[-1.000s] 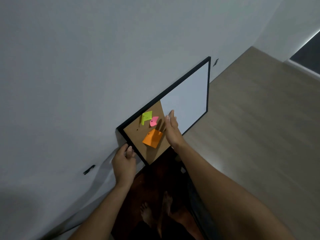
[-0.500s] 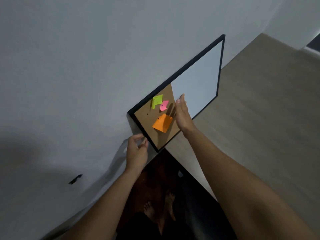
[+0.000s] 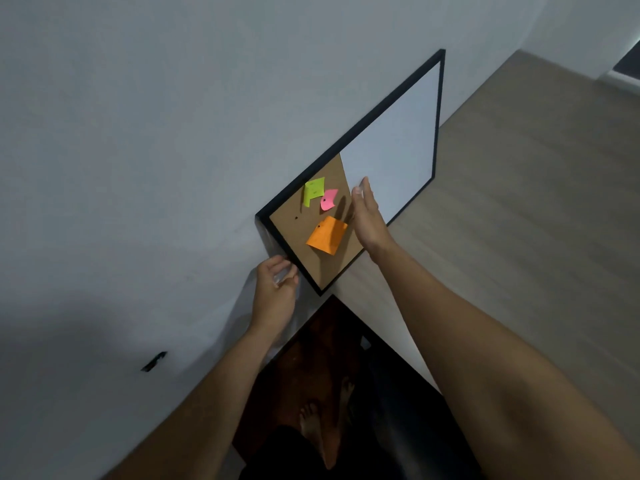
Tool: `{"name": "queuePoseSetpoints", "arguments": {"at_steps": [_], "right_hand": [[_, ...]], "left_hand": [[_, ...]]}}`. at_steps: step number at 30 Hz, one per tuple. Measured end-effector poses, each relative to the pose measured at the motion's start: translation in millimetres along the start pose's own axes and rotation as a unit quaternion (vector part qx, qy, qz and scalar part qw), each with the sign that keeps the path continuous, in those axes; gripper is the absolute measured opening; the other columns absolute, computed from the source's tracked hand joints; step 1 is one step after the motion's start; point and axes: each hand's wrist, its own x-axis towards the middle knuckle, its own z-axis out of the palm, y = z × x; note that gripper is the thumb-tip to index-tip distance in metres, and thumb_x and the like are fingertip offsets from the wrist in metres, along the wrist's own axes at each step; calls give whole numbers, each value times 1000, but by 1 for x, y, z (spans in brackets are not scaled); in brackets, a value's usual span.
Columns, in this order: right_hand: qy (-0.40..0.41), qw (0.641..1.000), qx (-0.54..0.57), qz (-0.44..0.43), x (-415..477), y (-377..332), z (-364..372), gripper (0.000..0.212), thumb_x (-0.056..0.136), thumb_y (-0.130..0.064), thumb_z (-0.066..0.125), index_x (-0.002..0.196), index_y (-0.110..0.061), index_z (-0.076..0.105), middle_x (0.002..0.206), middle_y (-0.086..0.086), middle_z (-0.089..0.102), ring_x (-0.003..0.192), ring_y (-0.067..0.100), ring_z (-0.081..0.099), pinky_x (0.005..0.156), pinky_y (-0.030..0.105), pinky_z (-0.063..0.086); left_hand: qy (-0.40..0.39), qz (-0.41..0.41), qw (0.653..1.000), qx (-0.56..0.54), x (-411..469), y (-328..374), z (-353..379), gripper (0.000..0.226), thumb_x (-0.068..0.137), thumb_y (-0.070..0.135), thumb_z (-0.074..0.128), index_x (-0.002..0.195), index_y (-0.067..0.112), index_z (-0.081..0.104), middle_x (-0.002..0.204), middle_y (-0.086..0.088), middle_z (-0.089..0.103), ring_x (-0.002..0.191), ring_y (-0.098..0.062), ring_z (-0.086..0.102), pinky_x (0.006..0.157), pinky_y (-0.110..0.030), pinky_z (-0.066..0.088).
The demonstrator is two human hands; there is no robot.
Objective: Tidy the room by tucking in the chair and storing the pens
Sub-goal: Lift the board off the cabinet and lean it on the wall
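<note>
From the head camera, a black-framed half-cork, half-white board (image 3: pixel 391 147) leans on the grey wall (image 3: pixel 138 133). The left hand (image 3: pixel 275 294), fingers loosely apart, hovers by its frame; the right hand (image 3: pixel 367 216) lies flat, open. Chair and pens unseen.

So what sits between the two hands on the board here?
In the head view, the orange note on the cork panel lies between the left hand and right hand.

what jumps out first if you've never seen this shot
A black-framed cork-and-whiteboard combo board leans against the grey wall, with green, pink and orange notes pinned to its cork half. The left hand is at its near edge, the right hand by its face.
</note>
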Motion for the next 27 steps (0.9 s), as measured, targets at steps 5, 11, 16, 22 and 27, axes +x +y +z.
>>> {"name": "queuePoseSetpoints", "arguments": {"at_steps": [5,11,16,22,27], "right_hand": [[-14,1000,2,26,-23,4,8,75,106,-70,25,170,-33,8,178,-5,12,164,20,13,131,46,16],[-14,1000,-10,12,-24,10,26,68,109,-65,20,168,-31,14,167,-5,32,156,19,28,123,41,25],[25,1000,-8,5,-13,5,30,61,111,-60,21,163,-29,19,157,-2,39,150,23,34,114,38,27],[29,999,-2,35,-9,5,22,73,108,-66,18,169,-33,-2,177,-1,12,162,29,17,126,50,19],[30,998,-6,62,-34,5,17,78,105,-71,19,170,-31,2,178,-1,11,163,28,15,127,50,18]], "left_hand": [[-41,-8,999,14,-11,6,-2,60,106,13,60,161,24,37,156,3,56,142,-14,54,121,-40,43],[-96,-12,995,20,-5,19,0,71,106,2,54,169,16,25,167,-6,42,150,-16,47,107,-26,39],[-150,-6,988,34,7,20,3,81,103,-4,54,171,19,16,174,-7,32,157,-19,38,119,-30,37],[-189,-5,981,52,9,24,3,82,105,4,58,172,20,12,177,-3,25,161,-20,31,128,-37,30],[-187,0,978,94,-1,20,-13,75,106,16,60,170,18,21,173,-1,34,156,-19,38,130,-46,33]]}}
